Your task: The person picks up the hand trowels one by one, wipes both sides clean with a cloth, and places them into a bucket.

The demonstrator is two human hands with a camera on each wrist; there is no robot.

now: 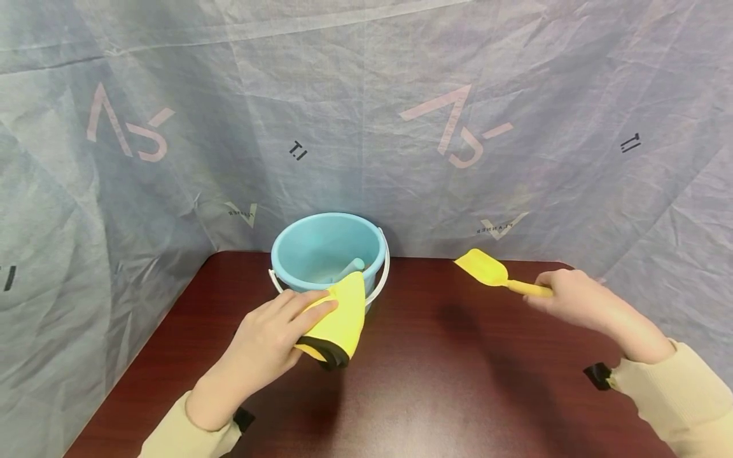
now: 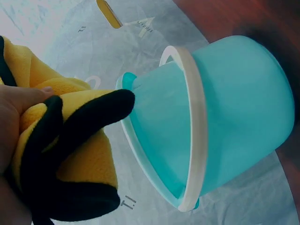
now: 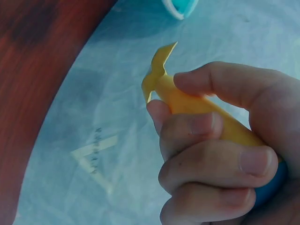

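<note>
My left hand [image 1: 266, 331] grips a folded yellow cloth [image 1: 343, 315] with a black edge, held just in front of the near rim of a light blue bucket [image 1: 321, 284]. In the left wrist view the cloth [image 2: 89, 159] bunches in the fingers beside the bucket's mouth. On the right, my right hand [image 1: 578, 299] holds a small yellow toy shovel [image 1: 485, 267] by its handle, up above the table with the blade pointing left. Fingers and thumb wrap round the shovel's handle [image 3: 225, 122] in the right wrist view; its end is blue.
Inside the bucket leans a light blue handle [image 1: 350, 268]; its lower part is hidden. The bucket's white bail [image 1: 386, 270] hangs at its right side. Everything stands on a dark red-brown table [image 1: 412, 381], with a grey printed cloth [image 1: 366, 127] hanging behind and at the sides.
</note>
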